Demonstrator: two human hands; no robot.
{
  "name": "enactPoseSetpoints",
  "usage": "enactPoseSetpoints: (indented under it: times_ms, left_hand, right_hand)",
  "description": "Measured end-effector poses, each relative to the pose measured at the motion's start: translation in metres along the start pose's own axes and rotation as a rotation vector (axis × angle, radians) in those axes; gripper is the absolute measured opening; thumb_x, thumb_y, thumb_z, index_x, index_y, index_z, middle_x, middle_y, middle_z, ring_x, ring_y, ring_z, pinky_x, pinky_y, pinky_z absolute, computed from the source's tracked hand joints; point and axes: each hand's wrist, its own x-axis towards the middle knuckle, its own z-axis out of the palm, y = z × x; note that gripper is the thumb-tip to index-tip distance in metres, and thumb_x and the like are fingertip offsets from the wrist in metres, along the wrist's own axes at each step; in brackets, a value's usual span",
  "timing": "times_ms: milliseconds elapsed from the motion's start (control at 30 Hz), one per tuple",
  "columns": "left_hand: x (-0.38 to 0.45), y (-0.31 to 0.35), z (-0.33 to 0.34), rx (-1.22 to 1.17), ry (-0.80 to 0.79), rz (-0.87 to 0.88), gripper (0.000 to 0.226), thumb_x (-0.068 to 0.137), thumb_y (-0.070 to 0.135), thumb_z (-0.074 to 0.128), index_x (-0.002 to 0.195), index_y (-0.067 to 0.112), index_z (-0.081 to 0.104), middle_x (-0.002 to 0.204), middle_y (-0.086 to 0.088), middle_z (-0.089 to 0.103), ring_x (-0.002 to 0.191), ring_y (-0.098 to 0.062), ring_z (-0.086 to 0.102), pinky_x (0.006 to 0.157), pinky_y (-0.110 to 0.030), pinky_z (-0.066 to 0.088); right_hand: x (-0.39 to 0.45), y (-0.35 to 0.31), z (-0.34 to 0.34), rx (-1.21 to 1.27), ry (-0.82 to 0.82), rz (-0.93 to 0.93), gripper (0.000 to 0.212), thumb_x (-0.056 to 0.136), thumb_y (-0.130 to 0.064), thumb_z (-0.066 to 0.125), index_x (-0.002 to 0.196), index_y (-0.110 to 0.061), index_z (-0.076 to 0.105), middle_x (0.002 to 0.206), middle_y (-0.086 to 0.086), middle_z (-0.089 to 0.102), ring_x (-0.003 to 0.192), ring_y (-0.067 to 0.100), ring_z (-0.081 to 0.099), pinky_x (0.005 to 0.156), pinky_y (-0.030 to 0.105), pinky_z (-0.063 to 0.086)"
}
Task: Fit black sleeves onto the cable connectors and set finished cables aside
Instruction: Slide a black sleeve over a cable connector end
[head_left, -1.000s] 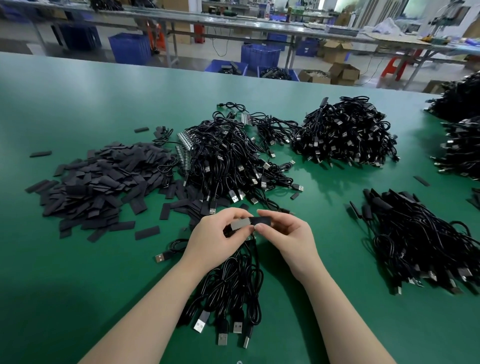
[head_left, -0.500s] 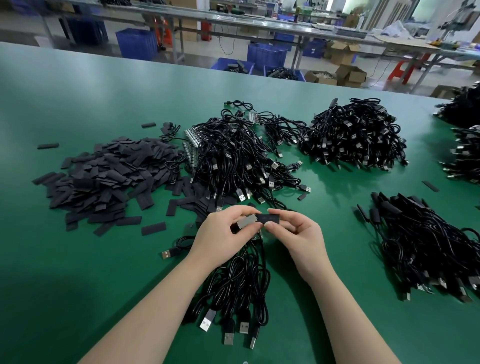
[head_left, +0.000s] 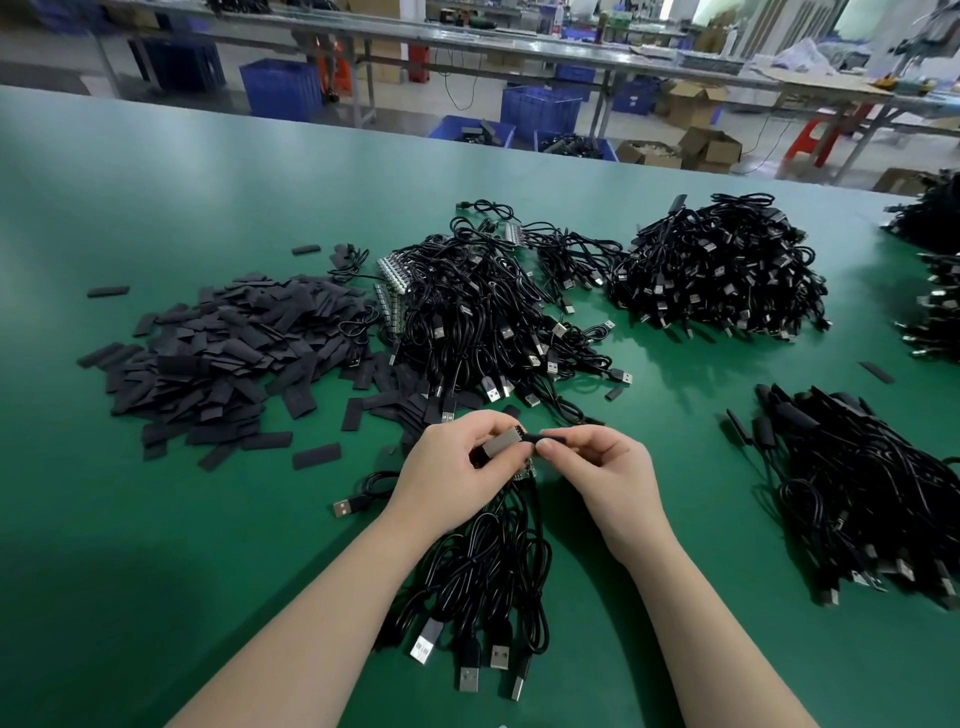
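Observation:
My left hand (head_left: 447, 467) grips a bundle of black cables (head_left: 483, 577) and holds one grey connector (head_left: 503, 442) up between thumb and fingers. My right hand (head_left: 597, 467) pinches a black sleeve (head_left: 535, 439) whose open end meets the tip of that connector. The bundle hangs below my hands, and its USB plugs lie on the green table near the front edge. A heap of loose black sleeves (head_left: 228, 353) lies to the left. Behind my hands sits a pile of cables (head_left: 488, 322).
A second cable pile (head_left: 722, 270) lies at the back right. A pile of cables with black sleeves on them (head_left: 872, 488) lies to the right. More cables (head_left: 935, 270) sit at the far right edge. Blue crates and benches stand beyond the green table (head_left: 130, 545).
My hands stay together over the bundle. The grey connector now tilts up more toward the sleeve. The camera has shifted a little.

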Motion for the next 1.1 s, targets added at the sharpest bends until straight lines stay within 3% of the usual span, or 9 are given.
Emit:
enactPoseSetpoints:
  times_ms: [133,233,400,467,567,633,700,867,1100]
  left_hand:
    - [0.001,0.001,0.001,-0.017,0.022,0.05,0.014,0.084,0.047,0.061,0.087,0.035,0.066,0.074,0.007,0.069,0.068,-0.018,0.066,0.066,-0.048,0.054]
    - [0.001,0.001,0.001,-0.033,0.041,0.094,0.012,0.085,0.044,0.062,0.087,0.034,0.066,0.075,0.009,0.067,0.07,-0.018,0.066,0.065,-0.044,0.054]
    - [0.001,0.004,0.004,-0.08,0.051,0.154,0.003,0.088,0.036,0.063,0.088,0.036,0.066,0.074,0.013,0.065,0.072,-0.011,0.064,0.066,-0.025,0.053]
    - [0.001,0.004,0.004,-0.074,0.057,0.157,0.005,0.089,0.033,0.063,0.088,0.037,0.066,0.074,0.014,0.065,0.07,-0.01,0.063,0.065,-0.025,0.052]
    - [0.0,0.004,0.005,-0.018,0.068,0.126,0.007,0.088,0.037,0.062,0.095,0.038,0.064,0.08,0.016,0.066,0.074,-0.01,0.064,0.066,-0.036,0.054]
    - [-0.001,0.005,0.005,0.003,0.063,0.102,0.018,0.087,0.041,0.06,0.105,0.042,0.059,0.09,0.021,0.067,0.084,-0.004,0.066,0.073,-0.034,0.055]
    - [-0.001,0.006,0.004,0.024,0.043,0.085,0.021,0.088,0.043,0.057,0.108,0.043,0.052,0.093,0.023,0.066,0.079,-0.006,0.065,0.072,-0.034,0.054]
    - [-0.001,0.006,0.002,0.065,0.018,0.111,0.009,0.093,0.035,0.054,0.1,0.042,0.051,0.091,0.018,0.06,0.069,-0.01,0.057,0.061,-0.025,0.047]
    - [0.0,0.007,0.0,0.139,0.111,0.198,0.018,0.088,0.019,0.068,0.102,0.03,0.067,0.098,0.02,0.063,0.101,-0.001,0.058,0.086,-0.011,0.043]
  right_hand:
    - [-0.001,0.0,0.0,0.004,-0.029,-0.019,0.019,0.069,-0.035,0.08,0.088,-0.034,0.079,0.072,-0.009,0.07,0.069,0.005,0.064,0.066,0.016,0.051]
    - [-0.002,0.0,0.0,0.034,-0.047,-0.012,0.026,0.075,-0.023,0.084,0.096,-0.037,0.078,0.072,-0.007,0.068,0.072,0.007,0.065,0.072,0.016,0.052]
    - [-0.006,-0.003,0.005,0.131,-0.001,-0.015,0.026,0.082,-0.008,0.077,0.086,-0.033,0.081,0.084,-0.004,0.077,0.077,0.004,0.07,0.071,0.013,0.052]
    - [-0.006,-0.004,0.007,0.116,0.019,-0.027,0.026,0.084,-0.006,0.074,0.083,-0.032,0.081,0.086,-0.003,0.077,0.079,0.004,0.071,0.071,0.013,0.052]
    - [-0.007,-0.006,0.009,0.09,0.061,-0.046,0.021,0.083,-0.01,0.076,0.081,-0.031,0.08,0.084,-0.002,0.077,0.079,0.006,0.07,0.072,0.015,0.052]
    - [-0.007,-0.007,0.008,0.108,0.103,-0.052,0.013,0.081,-0.017,0.079,0.076,-0.028,0.079,0.079,-0.002,0.075,0.075,0.009,0.067,0.069,0.016,0.051]
    - [-0.008,-0.008,0.005,0.141,0.146,-0.047,0.013,0.08,-0.023,0.079,0.068,-0.025,0.074,0.075,-0.001,0.072,0.073,0.013,0.064,0.069,0.022,0.051]
    - [-0.01,-0.013,0.003,0.272,0.14,0.008,0.011,0.076,-0.027,0.078,0.086,-0.029,0.08,0.086,0.005,0.077,0.083,0.02,0.075,0.064,0.021,0.055]
    - [-0.009,-0.01,0.007,0.267,0.147,0.015,0.013,0.081,-0.016,0.077,0.087,-0.027,0.08,0.084,0.005,0.077,0.077,0.02,0.075,0.066,0.021,0.055]
